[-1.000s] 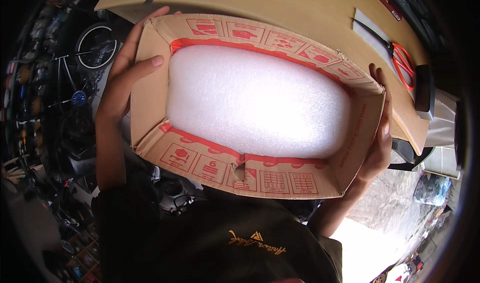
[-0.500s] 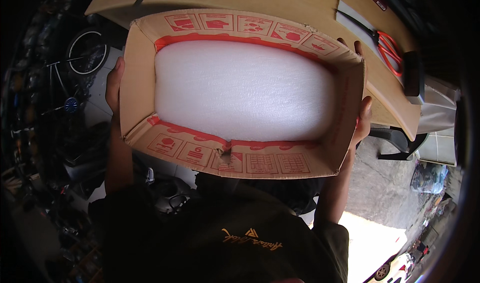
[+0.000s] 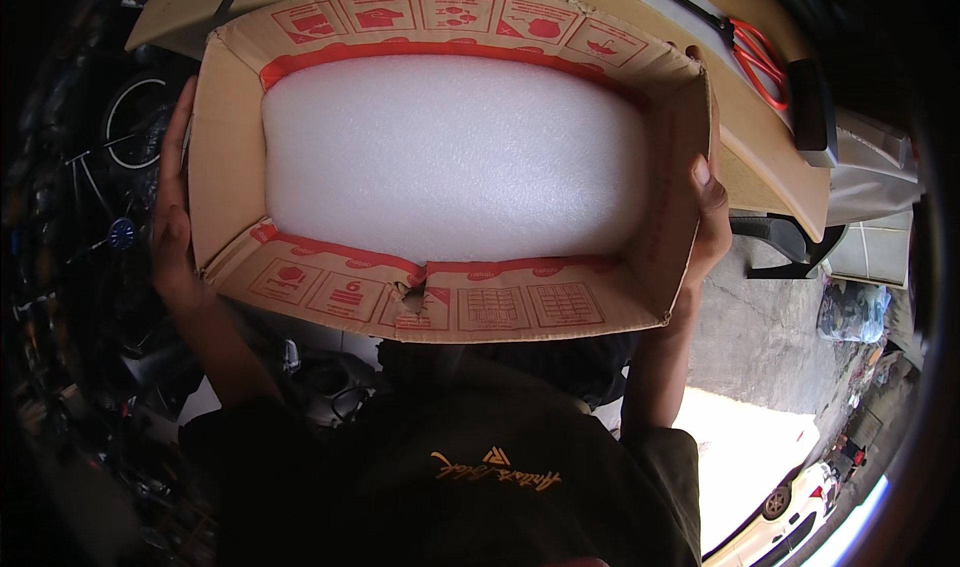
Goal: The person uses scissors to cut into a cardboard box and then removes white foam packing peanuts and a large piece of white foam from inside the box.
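An open cardboard box [image 3: 226,157] with red printing is held up in front of me. White foam wrap [image 3: 455,152] bulges inside it and takes up most of its inside. My left hand [image 3: 176,232] presses against the outside of the left wall, fingers stretched upward along it. On the right wall, my right hand [image 3: 709,222] grips from outside, its thumb up near the rim and its other fingers mostly hidden behind the cardboard. The lower wall has a torn spot near its middle.
Behind the box lies a wooden tabletop [image 3: 770,172] with orange-handled scissors [image 3: 760,64] and a black box-like object [image 3: 812,112]. A dark chair [image 3: 780,242] stands at right over grey floor. Wheels and dark clutter fill the left side; a white car [image 3: 775,522] shows at lower right.
The view has shifted, and the box sits farther left and slightly higher in it. My left hand has changed its hold, with its fingers now straighter along the outer wall. My right hand still grips.
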A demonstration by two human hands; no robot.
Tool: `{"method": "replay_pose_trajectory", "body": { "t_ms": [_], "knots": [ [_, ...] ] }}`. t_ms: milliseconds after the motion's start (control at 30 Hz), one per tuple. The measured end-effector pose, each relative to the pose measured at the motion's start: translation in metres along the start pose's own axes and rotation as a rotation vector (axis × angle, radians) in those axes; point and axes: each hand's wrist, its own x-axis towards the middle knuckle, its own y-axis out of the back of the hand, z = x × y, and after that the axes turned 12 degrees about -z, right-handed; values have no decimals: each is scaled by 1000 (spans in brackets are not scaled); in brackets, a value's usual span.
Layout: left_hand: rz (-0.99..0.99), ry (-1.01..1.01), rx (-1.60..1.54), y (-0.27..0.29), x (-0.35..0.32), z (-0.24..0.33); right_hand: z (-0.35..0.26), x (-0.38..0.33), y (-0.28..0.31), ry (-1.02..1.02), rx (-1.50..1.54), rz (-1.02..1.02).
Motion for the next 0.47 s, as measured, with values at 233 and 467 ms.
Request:
{"method": "replay_pose_trajectory", "body": {
  "t_ms": [233,467],
  "knots": [
    [146,44,72,-23,-18,19,-42,16,-43,64,83,57],
    [185,23,52,-39,-22,32,-36,-11,-24,124,257,-46]
  ]
}}
